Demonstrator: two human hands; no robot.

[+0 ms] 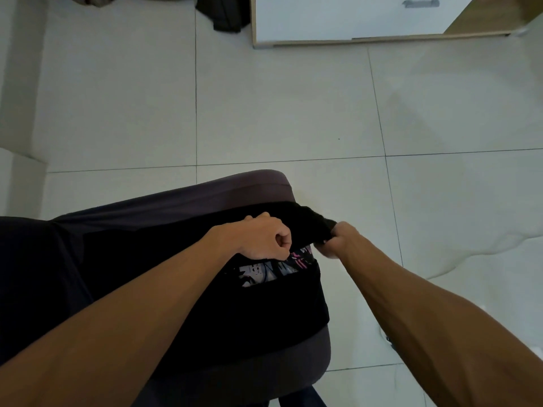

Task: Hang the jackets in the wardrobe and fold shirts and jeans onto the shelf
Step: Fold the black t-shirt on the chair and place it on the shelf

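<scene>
A black shirt with a white and pink print lies spread over the seat of a dark grey chair. My left hand grips the shirt's upper fold with curled fingers near its middle. At the chair's right edge, my right hand pinches a bunched end of the same black cloth and holds it just off the seat. The print shows in a narrow band below my left hand.
White tiled floor surrounds the chair. A white wardrobe door or drawer front with a wooden edge stands at the top right. A dark garment lies on the floor at the top centre, another at the top left.
</scene>
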